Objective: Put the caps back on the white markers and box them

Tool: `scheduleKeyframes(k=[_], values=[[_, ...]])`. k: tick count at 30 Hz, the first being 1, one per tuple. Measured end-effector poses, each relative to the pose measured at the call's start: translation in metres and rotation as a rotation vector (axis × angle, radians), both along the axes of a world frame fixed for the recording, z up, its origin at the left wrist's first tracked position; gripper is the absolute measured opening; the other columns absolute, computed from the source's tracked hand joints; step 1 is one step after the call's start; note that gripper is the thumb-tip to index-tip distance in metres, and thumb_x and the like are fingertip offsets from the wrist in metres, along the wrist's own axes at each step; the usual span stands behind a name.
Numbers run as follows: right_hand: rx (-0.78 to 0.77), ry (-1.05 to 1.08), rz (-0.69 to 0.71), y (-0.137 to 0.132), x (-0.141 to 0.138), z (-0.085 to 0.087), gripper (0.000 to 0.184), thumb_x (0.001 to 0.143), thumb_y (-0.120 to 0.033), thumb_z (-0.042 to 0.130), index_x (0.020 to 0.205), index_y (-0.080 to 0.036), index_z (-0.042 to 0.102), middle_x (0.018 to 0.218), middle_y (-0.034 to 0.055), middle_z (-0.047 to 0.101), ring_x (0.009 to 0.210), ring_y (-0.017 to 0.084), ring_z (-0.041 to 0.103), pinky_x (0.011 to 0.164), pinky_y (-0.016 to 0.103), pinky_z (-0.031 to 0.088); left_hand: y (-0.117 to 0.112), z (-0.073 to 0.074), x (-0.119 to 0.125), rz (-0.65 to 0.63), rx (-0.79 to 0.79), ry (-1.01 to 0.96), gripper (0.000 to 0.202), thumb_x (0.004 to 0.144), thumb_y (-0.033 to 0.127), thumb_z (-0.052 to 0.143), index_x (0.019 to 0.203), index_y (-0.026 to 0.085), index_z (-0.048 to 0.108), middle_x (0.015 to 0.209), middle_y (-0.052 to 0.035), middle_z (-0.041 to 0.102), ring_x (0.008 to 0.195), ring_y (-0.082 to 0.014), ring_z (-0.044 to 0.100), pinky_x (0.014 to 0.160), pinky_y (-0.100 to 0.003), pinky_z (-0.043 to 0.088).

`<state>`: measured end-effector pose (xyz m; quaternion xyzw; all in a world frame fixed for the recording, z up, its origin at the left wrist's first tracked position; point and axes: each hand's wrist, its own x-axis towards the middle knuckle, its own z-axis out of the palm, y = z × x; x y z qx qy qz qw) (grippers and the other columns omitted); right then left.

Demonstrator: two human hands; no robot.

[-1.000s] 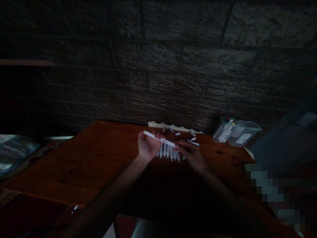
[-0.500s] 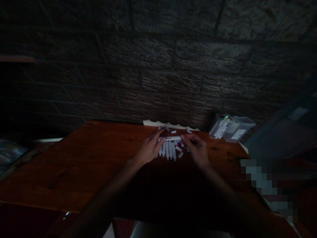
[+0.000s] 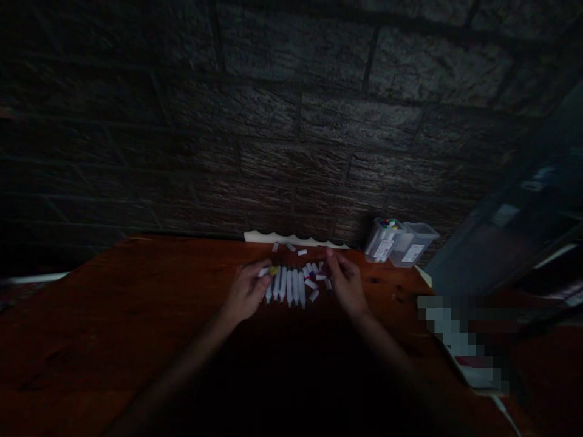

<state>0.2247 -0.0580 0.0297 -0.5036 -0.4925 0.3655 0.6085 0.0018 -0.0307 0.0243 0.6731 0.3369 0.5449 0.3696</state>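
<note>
Two-handed hold on white marker (image 3: 263, 272) was ended; marker was pinched between thumb and fingers of left hand (image 3: 248, 291), by marker row (image 3: 289, 286). Right hand (image 3: 347, 282) was parted, near loose caps (image 3: 311, 283), apparently freed; whether its fingers were pinching anything could not be told.

Plastic markers (image 3: 289, 286), wooden tabletop (image 3: 159, 297)

Dim in here, lower foreground near black. I'm facing a rough block wall (image 3: 282, 121), dark, staggered joints. My wooden table (image 3: 136, 315) is reddish-brown with dark knots, back edge along the wall. Blue-grey panel (image 3: 483, 224) slants up on my right; can't tell what it is.
</note>
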Motion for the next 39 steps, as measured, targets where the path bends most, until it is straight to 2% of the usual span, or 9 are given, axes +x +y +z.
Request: scheduleKeyframes(k=[4, 7, 12, 16, 20, 24, 32, 36, 39], values=[[-0.051, -0.002, -0.062, 0.008, 0.011, -0.01, 0.058, 0.078, -0.074, 0.061, 0.077, -0.017, 0.071, 0.071, 0.0017, 0.064, 0.064, 0.014, 0.056, 0.059, 0.025, 0.046, 0.012, 0.001, -0.002, 0.065, -0.19, -0.172, 0.056, 0.079, 0.061, 0.06, 0.046, 0.019, 0.043, 0.047, 0.0008, 0.033, 0.048, -0.0114, 0.03, 0.048, -0.025, 0.021], [-0.032, -0.067, -0.024, 0.009, 0.009, -0.02, 0.058, 0.081, -0.074, 0.059, 0.078, -0.017, 0.07, 0.078, 0.0029, 0.068, 0.072, 0.016, 0.061, 0.066, 0.026, 0.048, 0.018, 0.004, -0.003, -0.062, -0.331, -0.314, 0.062, 0.077, 0.072, 0.048, 0.042, 0.022, 0.034, 0.044, 0.0024, 0.024, 0.043, -0.0102, 0.024, 0.044, -0.026, 0.022], [0.009, -0.196, -0.012, 0.004, 0.0, -0.028, 0.052, 0.086, -0.068, 0.057, 0.085, -0.018, 0.072, 0.079, 0.0033, 0.07, 0.073, 0.016, 0.062, 0.07, 0.026, 0.05, 0.016, 0.013, -0.006, -0.246, -0.487, -0.507, 0.068, 0.085, 0.075, 0.03, 0.041, 0.023, 0.029, 0.042, 0.0044, 0.016, 0.039, -0.0081, 0.021, 0.042, -0.025, 0.023], [0.043, -0.25, -0.028, 0.003, 0.001, -0.031, 0.05, 0.089, -0.064, 0.056, 0.089, -0.017, 0.072, 0.081, 0.0047, 0.072, 0.077, 0.018, 0.064, 0.071, 0.028, 0.05, 0.014, 0.012, -0.002, -0.384, -0.589, -0.478, 0.072, 0.084, 0.083, 0.034, 0.047, 0.021, 0.036, 0.041, 0.0062, 0.018, 0.037, -0.0067, 0.021, 0.04, -0.022, 0.022], [0.036, -0.302, -0.036, 0.005, 0.006, -0.035, 0.05, 0.09, -0.063, 0.055, 0.091, -0.017, 0.072, 0.082, 0.0061, 0.072, 0.08, 0.02, 0.065, 0.074, 0.029, 0.05, 0.015, 0.006, 0.004, -0.326, -0.509, -0.373, 0.057, 0.081, 0.074, 0.061, 0.077, 0.017, 0.059, 0.047, 0.009, 0.03, 0.038, -0.005, 0.022, 0.039, -0.018, 0.02], [0.033, -0.324, -0.051, 0.006, 0.008, -0.038, 0.048, 0.091, -0.061, 0.054, 0.093, -0.017, 0.073, 0.084, 0.0067, 0.073, 0.08, 0.02, 0.066, 0.076, 0.031, 0.05, 0.017, 0.001, 0.007, -0.235, -0.378, -0.306, 0.048, 0.081, 0.059, 0.072, 0.1, 0.016, 0.063, 0.056, 0.0061, 0.047, 0.041, -0.0048, 0.033, 0.04, -0.018, 0.024], [0.064, -0.425, -0.059, 0.009, 0.014, -0.043, 0.045, 0.094, -0.057, 0.052, 0.098, -0.018, 0.074, 0.097, 0.0078, 0.076, 0.085, 0.02, 0.069, 0.082, 0.032, 0.052, 0.015, 0.005, 0.006, -0.082, -0.325, -0.366, 0.04, 0.08, 0.053, 0.077, 0.093, 0.021, 0.056, 0.052, 0.0099, 0.043, 0.039, -0.0035, 0.03, 0.038, -0.016, 0.019], [0.084, -0.46, -0.073, 0.008, 0.015, -0.042, 0.045, 0.094, -0.056, 0.052, 0.097, -0.017, 0.074, 0.098, 0.0086, 0.077, 0.084, 0.02, 0.069, 0.08, 0.031, 0.052, 0.02, 0.004, 0.002, -0.13, -0.387, -0.383, 0.051, 0.072, 0.06, 0.081, 0.084, 0.017, 0.057, 0.052, 0.0088, 0.042, 0.04, -0.0026, 0.031, 0.038, -0.015, 0.02], [0.104, -0.478, -0.081, 0.008, 0.015, -0.041, 0.045, 0.094, -0.055, 0.051, 0.095, -0.017, 0.075, 0.095, 0.0087, 0.077, 0.081, 0.019, 0.069, 0.078, 0.031, 0.052, 0.025, 0.006, -0.005, -0.233, -0.51, -0.387, 0.066, 0.076, 0.08, 0.062, 0.062, 0.016, 0.051, 0.045, 0.0067, 0.035, 0.037, -0.0033, 0.028, 0.036, -0.017, 0.021]])
